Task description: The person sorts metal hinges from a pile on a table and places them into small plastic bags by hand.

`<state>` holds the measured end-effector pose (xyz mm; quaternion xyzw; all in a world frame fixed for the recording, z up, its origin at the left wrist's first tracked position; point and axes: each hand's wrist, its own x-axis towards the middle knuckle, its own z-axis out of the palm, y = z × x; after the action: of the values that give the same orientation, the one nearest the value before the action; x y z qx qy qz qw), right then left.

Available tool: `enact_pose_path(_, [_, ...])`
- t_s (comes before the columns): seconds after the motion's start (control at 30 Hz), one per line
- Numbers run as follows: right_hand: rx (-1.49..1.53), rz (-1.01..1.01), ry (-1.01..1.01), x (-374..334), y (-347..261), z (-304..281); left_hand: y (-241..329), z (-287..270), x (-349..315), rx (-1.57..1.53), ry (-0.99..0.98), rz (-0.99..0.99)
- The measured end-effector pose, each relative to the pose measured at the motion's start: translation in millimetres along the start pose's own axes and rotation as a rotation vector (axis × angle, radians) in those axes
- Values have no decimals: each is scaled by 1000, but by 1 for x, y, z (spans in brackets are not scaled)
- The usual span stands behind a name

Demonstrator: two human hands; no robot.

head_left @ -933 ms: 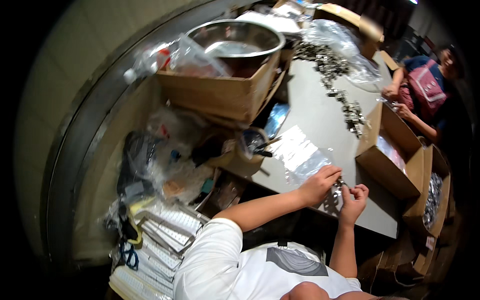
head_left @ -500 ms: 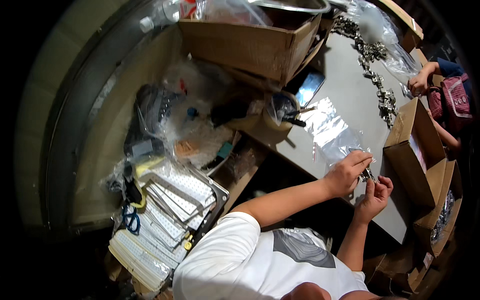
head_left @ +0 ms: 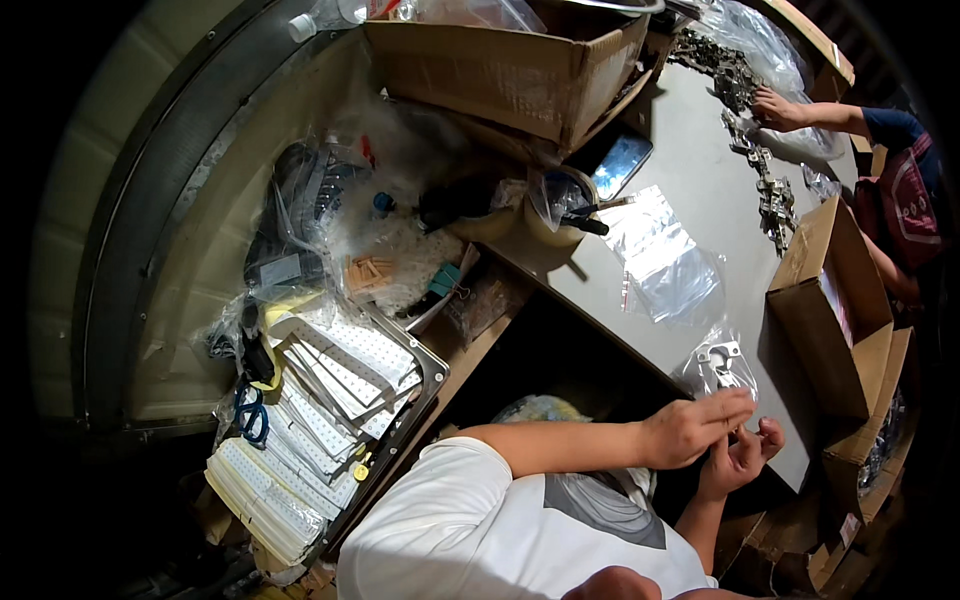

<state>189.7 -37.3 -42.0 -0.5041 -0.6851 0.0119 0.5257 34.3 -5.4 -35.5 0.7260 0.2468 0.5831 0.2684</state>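
A: Where's the metal hinge [head_left: 722, 378]?
B: By the table's near edge, toward the near right corner. It shows through a small clear bag [head_left: 752, 372], seemingly inside it.

A: And the grip?
B: The left hand [head_left: 690, 430] reaches across to the bag's near end, fingers close together. The right hand [head_left: 740, 462] is just below, fingers bent up toward the left fingertips. I can't tell whether either one is pinching the film; the overlap hides it.

A: Which step would you call this?
B: My judgement: one hinge is in its bag, and the hands are working at the bag's end, perhaps the opening. Next I'd say they need a sure hold on the film there, with the hinge kept clear of the fingers.

A: What's around them?
B: Flat clear bags [head_left: 668, 262] lie farther in from the near edge, left of the hinge. Beyond those are a phone [head_left: 622, 165] and a tub [head_left: 552, 232], toward the table's left end. A line of loose hinges [head_left: 772, 205] runs to the far end, where a co-worker's hand [head_left: 785, 110] touches or hovers over them. An open cardboard box [head_left: 815, 345] stands along the right edge of the table [head_left: 665, 345].
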Motion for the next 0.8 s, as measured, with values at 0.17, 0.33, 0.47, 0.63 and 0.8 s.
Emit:
enact_pose_path(0.17, [119,264,169,-27,40,11,16,19,-12,-56,-39,186])
enact_pose_path(0.33, [-593,241,-160,15,5,36,-8,14,-28,23,-41,-64])
enact_pose_path(0.47, [-356,146,-406,20,-2,18,-9,1,-40,71,-39,-107])
enact_pose_path(0.63, [-216,150,-387,-5,20,11,-5,9,-55,158,12,-219])
enact_pose_path(0.8, [-231,116,-410,-4,23,8,-6,18,-56,242,114,-249])
